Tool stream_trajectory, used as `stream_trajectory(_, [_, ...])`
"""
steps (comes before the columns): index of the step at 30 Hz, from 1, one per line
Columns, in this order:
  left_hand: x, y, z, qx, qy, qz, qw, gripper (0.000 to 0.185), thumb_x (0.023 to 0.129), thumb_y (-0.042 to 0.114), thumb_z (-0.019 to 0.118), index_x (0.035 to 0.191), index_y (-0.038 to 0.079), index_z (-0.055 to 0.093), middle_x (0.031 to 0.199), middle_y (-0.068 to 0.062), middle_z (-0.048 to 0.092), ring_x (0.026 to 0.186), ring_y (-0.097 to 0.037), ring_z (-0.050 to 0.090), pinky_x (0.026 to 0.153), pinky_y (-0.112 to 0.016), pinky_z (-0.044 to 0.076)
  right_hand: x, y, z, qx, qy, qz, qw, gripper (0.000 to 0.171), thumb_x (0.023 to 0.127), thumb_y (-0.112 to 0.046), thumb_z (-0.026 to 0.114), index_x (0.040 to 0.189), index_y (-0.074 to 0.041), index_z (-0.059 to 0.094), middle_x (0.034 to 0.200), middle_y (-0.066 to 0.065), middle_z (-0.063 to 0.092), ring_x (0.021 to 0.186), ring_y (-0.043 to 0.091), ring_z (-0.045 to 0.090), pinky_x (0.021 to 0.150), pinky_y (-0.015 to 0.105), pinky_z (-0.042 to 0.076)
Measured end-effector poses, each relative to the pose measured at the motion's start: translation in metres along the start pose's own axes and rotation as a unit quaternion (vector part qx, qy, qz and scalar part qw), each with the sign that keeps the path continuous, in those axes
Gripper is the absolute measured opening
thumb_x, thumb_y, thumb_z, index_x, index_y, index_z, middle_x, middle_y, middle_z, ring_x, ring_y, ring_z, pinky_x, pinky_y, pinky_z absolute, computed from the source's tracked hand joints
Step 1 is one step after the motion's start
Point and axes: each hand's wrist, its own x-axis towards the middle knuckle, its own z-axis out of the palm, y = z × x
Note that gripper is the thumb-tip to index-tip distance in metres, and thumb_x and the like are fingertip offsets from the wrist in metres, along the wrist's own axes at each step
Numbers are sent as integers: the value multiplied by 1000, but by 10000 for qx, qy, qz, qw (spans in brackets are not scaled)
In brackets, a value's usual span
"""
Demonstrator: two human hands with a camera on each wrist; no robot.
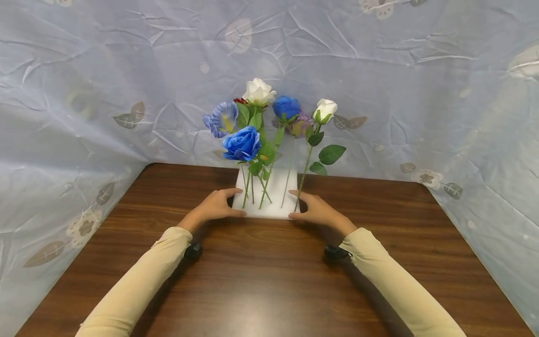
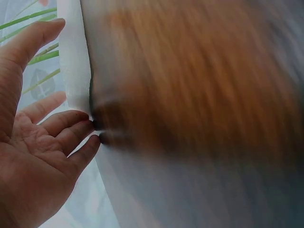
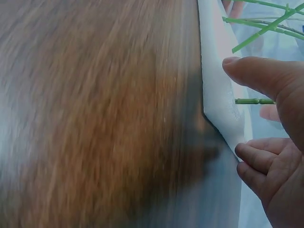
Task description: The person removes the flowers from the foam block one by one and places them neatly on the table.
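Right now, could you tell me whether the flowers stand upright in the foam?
Upright: the flowers stand with stems stuck in the foam, some leaning slightly.

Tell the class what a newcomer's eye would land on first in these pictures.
First comes the cluster of artificial blue and white roses, standing on green stems in a white foam block at the far middle of the dark brown wooden table. Next, the left hand and right hand, in beige sleeves, touch the block's two near corners. Behind everything hangs a crinkled pale blue cloth with leaf prints.
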Motion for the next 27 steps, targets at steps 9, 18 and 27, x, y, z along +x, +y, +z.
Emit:
stream_trajectory(9, [6, 14, 12, 8, 49, -16, 10000, 84, 77, 46, 86, 146, 9, 56, 144, -21, 59, 135, -37, 56, 113, -51, 46, -14, 10, -8, -58, 77, -26, 10000, 75, 92, -34, 76, 153, -4, 44, 153, 24, 49, 143, 41, 45, 118, 57, 39])
stream_trajectory(18, [14, 22, 19, -3, -10, 110, 9999, 86, 78, 50, 85, 147, 9, 55, 146, -20, 58, 135, -37, 56, 114, -50, 46, -25, 14, -17, 13, 38, 143, 9999, 74, 92, -33, 76, 152, -2, 46, 154, 25, 47, 145, 42, 42, 119, 58, 37])
stream_trajectory(27, [15, 22, 17, 84, -60, 96, 9999, 86, 79, 50, 84, 148, 9, 54, 146, -21, 57, 135, -38, 55, 114, -51, 46, -24, 16, -18, -8, 52, 133, 9999, 70, 93, -33, 76, 148, 1, 50, 152, 26, 49, 142, 43, 45, 117, 58, 38])
